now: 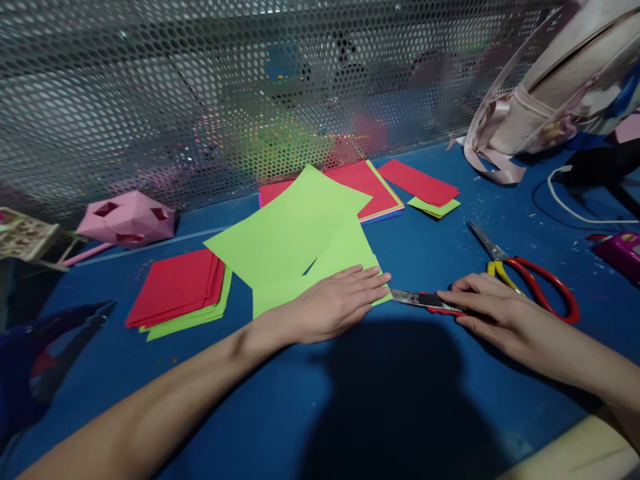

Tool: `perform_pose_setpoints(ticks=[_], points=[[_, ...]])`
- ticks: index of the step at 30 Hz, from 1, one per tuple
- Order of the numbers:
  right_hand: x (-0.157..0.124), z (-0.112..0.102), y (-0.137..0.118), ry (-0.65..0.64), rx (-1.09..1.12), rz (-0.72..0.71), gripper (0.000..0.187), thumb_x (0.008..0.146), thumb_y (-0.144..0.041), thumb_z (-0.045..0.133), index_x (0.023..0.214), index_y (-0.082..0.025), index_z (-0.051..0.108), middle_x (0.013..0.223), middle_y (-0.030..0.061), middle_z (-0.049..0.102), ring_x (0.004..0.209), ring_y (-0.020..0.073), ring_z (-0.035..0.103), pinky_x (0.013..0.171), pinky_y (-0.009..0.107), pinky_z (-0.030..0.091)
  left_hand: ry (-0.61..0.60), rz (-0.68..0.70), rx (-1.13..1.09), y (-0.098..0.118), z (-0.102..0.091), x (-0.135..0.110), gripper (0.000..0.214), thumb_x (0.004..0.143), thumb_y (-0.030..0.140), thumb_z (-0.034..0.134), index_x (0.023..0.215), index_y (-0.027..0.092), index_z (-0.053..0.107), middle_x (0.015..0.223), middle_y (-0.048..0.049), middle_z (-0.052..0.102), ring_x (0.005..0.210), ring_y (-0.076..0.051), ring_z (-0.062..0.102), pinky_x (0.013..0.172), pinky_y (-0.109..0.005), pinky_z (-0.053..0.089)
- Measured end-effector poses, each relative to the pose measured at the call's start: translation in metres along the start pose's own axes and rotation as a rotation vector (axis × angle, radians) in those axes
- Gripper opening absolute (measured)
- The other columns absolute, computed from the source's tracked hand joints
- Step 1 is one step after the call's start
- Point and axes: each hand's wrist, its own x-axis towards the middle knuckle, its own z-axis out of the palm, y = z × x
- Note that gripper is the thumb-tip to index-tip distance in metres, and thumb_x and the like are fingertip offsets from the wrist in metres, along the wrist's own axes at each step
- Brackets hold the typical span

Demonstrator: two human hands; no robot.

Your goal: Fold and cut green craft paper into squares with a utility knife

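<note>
My left hand (pixel 345 300) lies flat with fingers stretched out, pressing on a sheet of light green paper (pixel 345 248). Another green sheet (pixel 270 233) lies partly under it, with a dark gap showing between them. In my right hand (pixel 485 310) is a red and black utility knife (pixel 430 301), held low over the table. Its blade points left and reaches the green paper's right corner, close to my left fingertips. Just beyond my right hand rest scissors (pixel 537 283) with red and yellow handles, their handles near my knuckles.
A red and green paper stack (pixel 177 287) sits at left, more red sheets (pixel 350 179) and strips (pixel 420 181) behind. A pink paper polyhedron (pixel 127 219) and a dark blue tool (pixel 45 353) are on the left. Perforated metal (pixel 150 100) borders the blue table (pixel 240 400); a pale bag (pixel 540 107) stands back right.
</note>
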Motion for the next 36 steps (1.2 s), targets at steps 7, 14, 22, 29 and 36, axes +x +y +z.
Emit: perform_pose_setpoints(ticks=[7,14,22,29,36], points=[[-0.001,0.000,-0.001,0.000,-0.011,-0.012,0.042,0.099,-0.035,0.044,0.139,-0.033,0.053,0.109,0.0076,0.059,0.100,0.0204,0.057,0.084,0.034,0.048,0.006,0.015,0.014,0.000,0.000,0.000,0.043,0.104,0.025,0.031,0.144,0.015,0.041,0.154,-0.0095,0.036,0.146,-0.018,0.028,0.121,-0.043,0.026],[-0.001,0.001,-0.003,-0.007,-0.009,-0.007,0.041,0.099,-0.036,0.043,0.139,-0.034,0.052,0.109,0.0072,0.059,0.100,0.0206,0.056,0.085,0.034,0.048,0.021,0.019,0.035,0.000,0.001,0.001,0.043,0.104,0.026,0.030,0.142,0.012,0.043,0.153,-0.0110,0.038,0.145,-0.020,0.031,0.120,-0.043,0.028],[0.000,0.001,-0.006,-0.024,-0.004,-0.017,0.042,0.099,-0.035,0.044,0.141,-0.037,0.049,0.107,0.0059,0.059,0.097,0.0194,0.058,0.082,0.032,0.049,0.012,0.021,0.028,0.000,-0.001,0.001,0.042,0.104,0.026,0.031,0.143,0.014,0.042,0.153,-0.0113,0.038,0.145,-0.018,0.031,0.121,-0.043,0.027],[0.004,0.002,-0.010,-0.025,-0.003,-0.037,0.042,0.099,-0.034,0.044,0.140,-0.036,0.051,0.105,0.0061,0.059,0.097,0.0191,0.057,0.081,0.031,0.049,0.008,0.006,0.029,0.000,0.002,0.002,0.043,0.104,0.028,0.030,0.142,0.013,0.044,0.153,-0.0113,0.039,0.145,-0.019,0.031,0.121,-0.043,0.026],[0.003,0.007,-0.014,0.005,0.003,-0.017,0.039,0.098,-0.035,0.046,0.135,-0.033,0.056,0.105,0.0069,0.062,0.098,0.0201,0.059,0.081,0.032,0.051,0.010,-0.012,0.019,-0.001,0.003,0.002,0.043,0.104,0.027,0.031,0.143,0.014,0.042,0.153,-0.0102,0.038,0.145,-0.019,0.031,0.121,-0.042,0.026]])
